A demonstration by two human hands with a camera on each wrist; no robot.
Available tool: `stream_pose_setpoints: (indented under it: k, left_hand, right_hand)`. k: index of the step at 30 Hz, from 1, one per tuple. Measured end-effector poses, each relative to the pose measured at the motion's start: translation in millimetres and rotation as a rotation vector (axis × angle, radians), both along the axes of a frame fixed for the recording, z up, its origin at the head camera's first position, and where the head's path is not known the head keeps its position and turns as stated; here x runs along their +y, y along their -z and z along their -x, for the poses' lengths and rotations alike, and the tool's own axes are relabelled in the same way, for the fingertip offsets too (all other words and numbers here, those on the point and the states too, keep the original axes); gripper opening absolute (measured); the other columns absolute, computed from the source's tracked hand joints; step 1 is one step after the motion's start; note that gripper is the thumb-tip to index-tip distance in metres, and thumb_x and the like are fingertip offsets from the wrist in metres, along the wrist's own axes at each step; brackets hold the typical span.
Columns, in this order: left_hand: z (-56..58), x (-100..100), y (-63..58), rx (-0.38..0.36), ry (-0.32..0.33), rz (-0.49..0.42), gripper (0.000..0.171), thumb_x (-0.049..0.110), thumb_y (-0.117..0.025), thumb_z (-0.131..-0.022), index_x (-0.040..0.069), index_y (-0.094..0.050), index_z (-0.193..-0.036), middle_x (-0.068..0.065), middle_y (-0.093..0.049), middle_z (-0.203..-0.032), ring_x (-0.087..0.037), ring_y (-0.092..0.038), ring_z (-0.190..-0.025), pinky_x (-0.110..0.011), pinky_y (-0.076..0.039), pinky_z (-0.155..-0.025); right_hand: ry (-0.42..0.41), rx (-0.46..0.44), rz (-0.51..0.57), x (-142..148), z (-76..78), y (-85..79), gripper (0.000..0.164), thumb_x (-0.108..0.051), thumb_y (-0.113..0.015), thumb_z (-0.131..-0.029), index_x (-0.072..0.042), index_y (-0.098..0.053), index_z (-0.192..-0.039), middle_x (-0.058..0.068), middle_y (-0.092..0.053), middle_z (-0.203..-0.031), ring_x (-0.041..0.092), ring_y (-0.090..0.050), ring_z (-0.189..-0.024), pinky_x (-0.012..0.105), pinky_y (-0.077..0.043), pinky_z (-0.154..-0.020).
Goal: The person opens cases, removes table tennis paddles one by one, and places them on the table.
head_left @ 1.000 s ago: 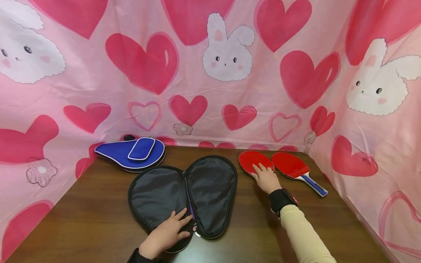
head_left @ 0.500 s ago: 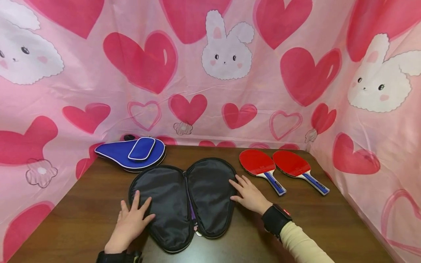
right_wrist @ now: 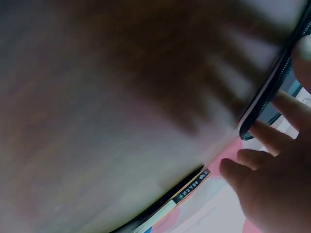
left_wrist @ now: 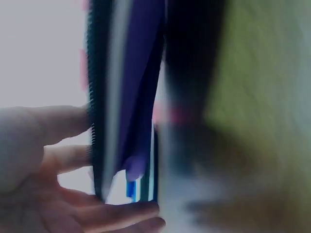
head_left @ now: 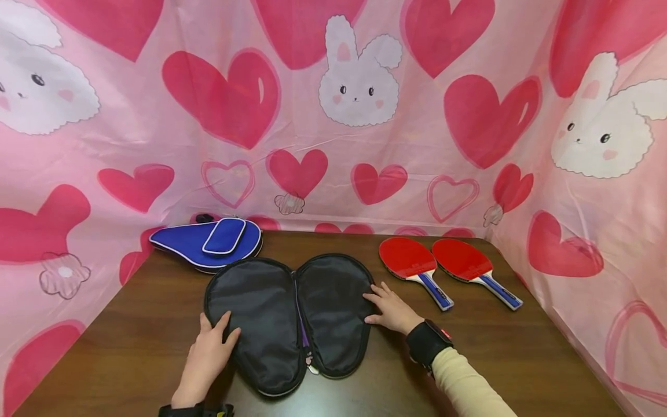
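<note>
Left hand [head_left: 204, 353] and right hand [head_left: 392, 310], loosely splayed, touch the unzipped case [head_left: 268, 321] at opposite edges; a paddle [right_wrist: 189, 187] bears illegible lettering.

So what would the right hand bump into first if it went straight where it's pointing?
The open black case. The right hand points across its right half, and the fingers look to be right at its edge, though whether they're touching is hard to tell.
</note>
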State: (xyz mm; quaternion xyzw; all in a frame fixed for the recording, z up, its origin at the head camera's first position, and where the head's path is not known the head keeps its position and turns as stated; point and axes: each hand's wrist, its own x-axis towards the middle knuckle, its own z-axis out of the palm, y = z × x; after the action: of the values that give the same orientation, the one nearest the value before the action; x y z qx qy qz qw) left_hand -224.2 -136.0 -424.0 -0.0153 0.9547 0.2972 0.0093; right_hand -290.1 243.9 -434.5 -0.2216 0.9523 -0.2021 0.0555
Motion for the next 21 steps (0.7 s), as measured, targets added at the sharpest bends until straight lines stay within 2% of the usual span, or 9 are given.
stream_pose_setpoints:
  k: [3, 5, 9, 11, 13, 16, 17, 19, 21]
  left_hand:
    - [-3.6, 15.5, -11.5, 0.142, -0.011, -0.085, 0.044, 0.012, -0.055, -0.096, -0.01, -0.049, -0.134, -0.046, 0.002, -0.147, -0.065, -0.048, -0.104, -0.068, -0.041, -0.083]
    - [-6.8, 28.4, -20.4, 0.237, 0.01, -0.135, 0.038, 0.007, -0.057, -0.094, -0.007, -0.055, -0.129, -0.039, 0.004, -0.152, -0.062, -0.051, -0.102, -0.066, -0.042, -0.082]
    - [-15.3, 57.4, -30.4, 0.379, 0.144, -0.17, 0.031, 0.003, -0.065, -0.089, 0.002, -0.064, -0.12, -0.034, -0.01, -0.154, -0.053, -0.059, -0.095, -0.06, -0.048, -0.074]
    - [-19.9, 73.6, -29.9, 0.387, 0.243, -0.177, 0.035, 0.004, -0.069, -0.087, 0.007, -0.064, -0.121, -0.033, -0.018, -0.152, -0.048, -0.062, -0.091, -0.055, -0.051, -0.067]
    - [-24.5, 90.0, -26.2, 0.338, 0.349, -0.179, 0.041, 0.006, -0.071, -0.086, 0.011, -0.061, -0.126, -0.033, -0.015, -0.154, -0.04, -0.064, -0.082, -0.047, -0.052, -0.059]
    - [-28.9, 113.4, -17.7, 0.264, 0.496, -0.155, 0.048, 0.01, -0.074, -0.085, 0.014, -0.058, -0.13, -0.03, -0.012, -0.156, -0.035, -0.065, -0.084, -0.046, -0.051, -0.059]
    - [-29.6, 120.5, -14.9, 0.247, 0.535, -0.141, 0.049, 0.011, -0.074, -0.085, 0.015, -0.058, -0.13, -0.029, -0.011, -0.156, -0.035, -0.065, -0.087, -0.047, -0.051, -0.061]
    - [-29.2, 133.0, -8.4, 0.277, 0.601, -0.097, 0.047, 0.011, -0.075, -0.082, 0.014, -0.061, -0.127, -0.029, -0.015, -0.156, -0.043, -0.063, -0.096, -0.054, -0.051, -0.069]
    - [-27.9, 143.6, -2.1, 0.311, 0.634, -0.05, 0.043, 0.01, -0.077, -0.079, 0.014, -0.065, -0.12, -0.027, -0.023, -0.154, -0.049, -0.061, -0.101, -0.057, -0.051, -0.073]
  right_hand:
    - [0.036, -0.03, -0.01, -1.2, 2.4, -1.9, 0.064, -0.021, -0.076, -0.083, 0.004, -0.051, -0.136, 0.033, -0.031, -0.148, 0.054, -0.015, -0.139, 0.062, -0.022, -0.107]
    - [0.064, -0.054, -0.025, -2.1, 3.8, -3.8, 0.067, -0.021, -0.077, -0.082, 0.003, -0.049, -0.139, 0.032, -0.026, -0.15, 0.054, -0.011, -0.14, 0.062, -0.02, -0.108]
    - [0.086, -0.076, -0.057, -4.1, 6.9, -5.9, 0.07, -0.021, -0.079, -0.08, 0.001, -0.049, -0.14, 0.032, -0.025, -0.151, 0.053, -0.01, -0.14, 0.061, -0.019, -0.109]
    - [0.086, -0.083, -0.063, -5.5, 8.0, -6.7, 0.07, -0.021, -0.079, -0.08, 0.0, -0.05, -0.14, 0.032, -0.026, -0.151, 0.054, -0.012, -0.139, 0.061, -0.021, -0.108]
    - [0.086, -0.089, -0.07, -6.9, 8.8, -7.6, 0.069, -0.022, -0.079, -0.081, 0.0, -0.05, -0.14, 0.032, -0.027, -0.15, 0.054, -0.013, -0.139, 0.062, -0.024, -0.107]
    - [0.092, -0.092, -0.081, -8.9, 9.1, -8.8, 0.068, -0.021, -0.078, -0.081, 0.0, -0.05, -0.139, 0.031, -0.028, -0.15, 0.054, -0.015, -0.139, 0.062, -0.026, -0.106]
    - [0.093, -0.088, -0.08, -9.3, 9.2, -8.8, 0.068, -0.021, -0.079, -0.08, 0.0, -0.051, -0.139, 0.032, -0.028, -0.15, 0.054, -0.016, -0.139, 0.062, -0.026, -0.106]
    - [0.088, -0.065, -0.07, -9.7, 8.7, -9.4, 0.067, -0.019, -0.08, -0.079, 0.003, -0.053, -0.136, 0.033, -0.031, -0.148, 0.055, -0.018, -0.137, 0.062, -0.026, -0.106]
    - [0.071, -0.03, -0.058, -9.5, 7.8, -9.6, 0.066, -0.017, -0.083, -0.077, 0.005, -0.056, -0.132, 0.035, -0.035, -0.144, 0.058, -0.022, -0.134, 0.062, -0.027, -0.105]
